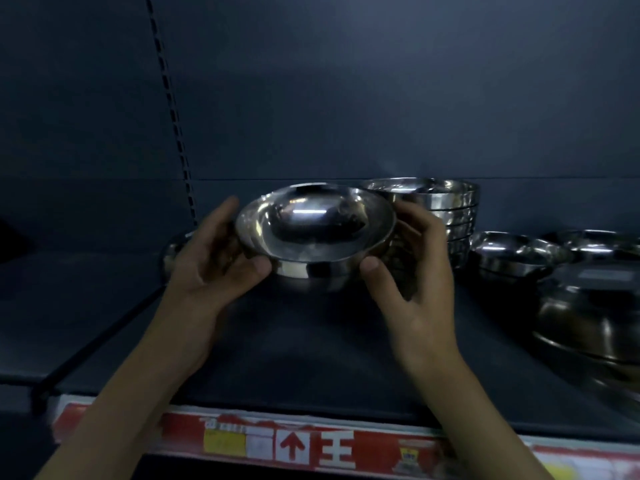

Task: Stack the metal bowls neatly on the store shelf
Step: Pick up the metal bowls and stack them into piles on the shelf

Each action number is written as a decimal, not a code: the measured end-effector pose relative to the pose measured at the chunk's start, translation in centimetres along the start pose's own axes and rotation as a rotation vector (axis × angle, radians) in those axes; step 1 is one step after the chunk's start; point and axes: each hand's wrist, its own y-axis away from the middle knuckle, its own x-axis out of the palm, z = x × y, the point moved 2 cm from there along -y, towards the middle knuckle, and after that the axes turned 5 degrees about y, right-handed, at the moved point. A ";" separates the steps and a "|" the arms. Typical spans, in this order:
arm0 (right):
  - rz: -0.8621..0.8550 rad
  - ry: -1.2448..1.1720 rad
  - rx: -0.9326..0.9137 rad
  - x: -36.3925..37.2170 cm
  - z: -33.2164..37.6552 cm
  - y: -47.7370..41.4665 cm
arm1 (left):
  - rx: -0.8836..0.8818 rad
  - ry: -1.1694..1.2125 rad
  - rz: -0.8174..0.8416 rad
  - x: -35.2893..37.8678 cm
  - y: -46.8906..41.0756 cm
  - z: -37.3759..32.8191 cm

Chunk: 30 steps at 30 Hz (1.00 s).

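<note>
- Metal bowl (313, 233), mouth up, is what I have in both hands, over the middle of the shelf (294, 341); the rest I list from the front edge back.
- Nearest me, a red price strip (311, 445) with a yellow tag and a white arrow label runs along the shelf's front edge.
- Both bare forearms cross the strip and reach in over the dark shelf.
- A black divider bar (97, 341) lies slantwise on the left of the shelf.
- My left hand (211, 258) grasps the bowl's left side, thumb on the near wall below the rim and fingers curled round behind.
- My right hand (415, 271) grips the right side likewise, thumb on the near wall and fingers wrapped round the far rim.
- The bowl lies between the two palms, tipped slightly towards me; I cannot tell whether its base is on the shelf or on another bowl beneath.
- Part of another bowl (173, 251) shows behind the left hand.
- Large bowls (595, 306) sit at the far right, with a small bowl (512, 254) beside them.
- A stack of bowls (446, 216) stands just behind the right hand.
- Farthest are the dark back panel (381, 98) and a slotted upright (173, 109).
</note>
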 end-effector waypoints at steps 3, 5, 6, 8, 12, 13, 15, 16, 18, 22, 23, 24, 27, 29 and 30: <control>-0.107 -0.058 -0.060 -0.4 0.9 -1.4 | 0.123 0.002 -0.023 1.7 -1.6 -1.3; -0.212 -0.042 -0.077 -0.9 1.2 -2.7 | 0.181 0.034 -0.007 3.1 -2.9 -1.8; -0.260 -0.015 -0.083 -1.2 1.3 -3.3 | 0.198 0.064 0.006 3.9 -3.6 -1.9; -0.333 0.034 -0.097 -1.8 1.1 -4.7 | 0.210 0.104 0.040 5.6 -5.3 -1.9; -0.383 0.174 -0.114 -3.0 0.0 -6.5 | 0.199 0.139 0.105 8.7 -7.8 -0.6; -0.390 0.224 -0.108 -3.3 -0.4 -6.8 | 0.187 0.148 0.110 9.4 -8.3 -0.1; -0.397 0.283 -0.080 -3.6 -1.0 -7.3 | 0.171 0.147 0.106 10.7 -9.2 0.7; -0.397 0.297 -0.062 -3.8 -1.4 -7.4 | 0.169 0.136 0.099 11.2 -9.6 1.1; -0.391 0.313 -0.016 -4.4 -2.5 -7.6 | 0.159 0.101 0.089 11.9 -10.2 1.9; -0.365 0.332 0.040 -5.4 -4.6 -6.8 | 0.138 0.063 0.072 12.5 -10.7 4.0; -0.356 0.338 0.053 -5.6 -5.0 -6.6 | 0.134 0.058 0.069 12.6 -10.8 4.5; -0.342 0.351 0.069 -5.7 -5.3 -6.5 | 0.130 0.051 0.068 12.6 -10.9 4.9; -0.288 0.401 0.115 -6.0 -6.2 -6.4 | 0.096 0.036 0.055 12.6 -11.1 6.0; -0.263 0.410 0.139 -6.1 -6.6 -6.3 | 0.076 0.022 0.061 12.6 -10.9 6.8; -0.258 0.404 0.151 -6.2 -6.7 -6.2 | 0.064 0.018 0.069 12.7 -10.8 7.2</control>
